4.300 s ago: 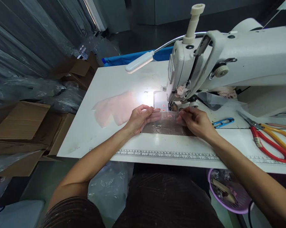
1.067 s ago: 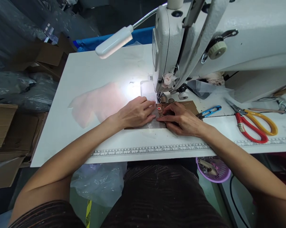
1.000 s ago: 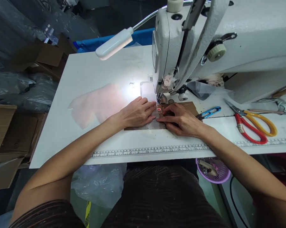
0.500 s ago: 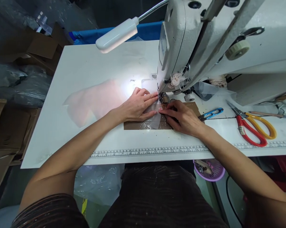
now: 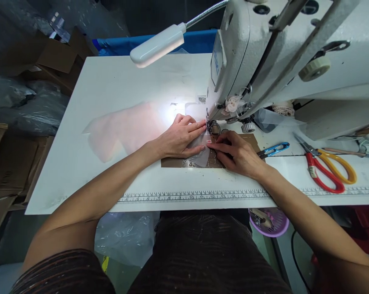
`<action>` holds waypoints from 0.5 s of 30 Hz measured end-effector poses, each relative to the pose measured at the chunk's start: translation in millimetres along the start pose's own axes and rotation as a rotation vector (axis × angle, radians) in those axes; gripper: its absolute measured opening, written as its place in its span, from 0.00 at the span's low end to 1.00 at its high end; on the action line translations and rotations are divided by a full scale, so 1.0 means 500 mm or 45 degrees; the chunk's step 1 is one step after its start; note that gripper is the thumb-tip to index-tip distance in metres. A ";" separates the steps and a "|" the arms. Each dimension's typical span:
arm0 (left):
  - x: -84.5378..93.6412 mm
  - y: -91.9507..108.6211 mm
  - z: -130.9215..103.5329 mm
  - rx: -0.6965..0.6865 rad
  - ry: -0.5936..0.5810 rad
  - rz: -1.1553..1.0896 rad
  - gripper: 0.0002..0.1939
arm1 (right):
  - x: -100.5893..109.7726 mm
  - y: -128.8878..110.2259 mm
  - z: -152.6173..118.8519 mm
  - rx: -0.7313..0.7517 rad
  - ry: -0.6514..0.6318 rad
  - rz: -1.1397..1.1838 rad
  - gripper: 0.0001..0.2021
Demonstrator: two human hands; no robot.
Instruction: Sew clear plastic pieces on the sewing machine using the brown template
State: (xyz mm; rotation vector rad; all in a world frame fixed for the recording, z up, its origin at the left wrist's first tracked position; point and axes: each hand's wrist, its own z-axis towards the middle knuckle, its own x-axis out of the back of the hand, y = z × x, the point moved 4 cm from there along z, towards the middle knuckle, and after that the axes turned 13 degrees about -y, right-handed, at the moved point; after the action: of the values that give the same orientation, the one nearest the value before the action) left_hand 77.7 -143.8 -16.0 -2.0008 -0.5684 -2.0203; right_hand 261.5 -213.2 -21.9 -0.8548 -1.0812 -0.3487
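Under the needle area of the white sewing machine (image 5: 230,61) lies a piece of sheer white fabric (image 5: 202,157), its upper part beneath the presser foot (image 5: 211,127). My left hand (image 5: 183,136) rests flat on the fabric, fingers stretched toward the foot and thumb apart. To the right of the foot, my right hand (image 5: 238,155) has its fingers bent and pinched at the fabric's edge, beside a small label with red marks (image 5: 209,141). A brown plate (image 5: 174,162) lies beneath the fabric and both hands. The right fingertips are partly hidden.
A lamp (image 5: 158,45) lights the white table (image 5: 111,81). Right of my hands lie blue thread snips (image 5: 274,149) and red-and-yellow-handled scissors (image 5: 327,167). A printed ruler (image 5: 190,197) runs along the front edge. Cardboard boxes (image 5: 16,163) stand left; a purple basket (image 5: 272,224) is below.
The camera view has shifted slightly, moving the machine a little to the right in the picture. Both hands keep nearly the same pose on the fabric.
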 end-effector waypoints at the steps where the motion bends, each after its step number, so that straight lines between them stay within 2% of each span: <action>1: 0.000 0.001 0.000 0.005 -0.002 0.005 0.29 | 0.000 0.000 0.000 -0.004 0.006 -0.002 0.15; 7: -0.001 0.015 -0.002 0.045 0.029 0.066 0.28 | 0.003 -0.002 0.000 -0.019 0.018 -0.001 0.14; 10: 0.002 0.020 -0.004 0.060 0.113 0.105 0.28 | 0.004 -0.001 0.001 -0.028 0.019 0.003 0.14; 12: 0.003 0.021 -0.005 0.025 0.169 0.101 0.26 | 0.004 -0.001 0.001 -0.043 0.016 0.003 0.14; 15: 0.000 0.023 -0.004 -0.115 0.194 0.062 0.18 | 0.003 -0.001 0.000 -0.049 0.004 0.001 0.14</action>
State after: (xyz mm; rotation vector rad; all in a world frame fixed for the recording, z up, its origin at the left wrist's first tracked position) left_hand 81.1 -155.1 -14.9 -1.8678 -0.3997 -2.1811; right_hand 262.0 -213.2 -20.4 -0.8885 -1.0740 -0.3712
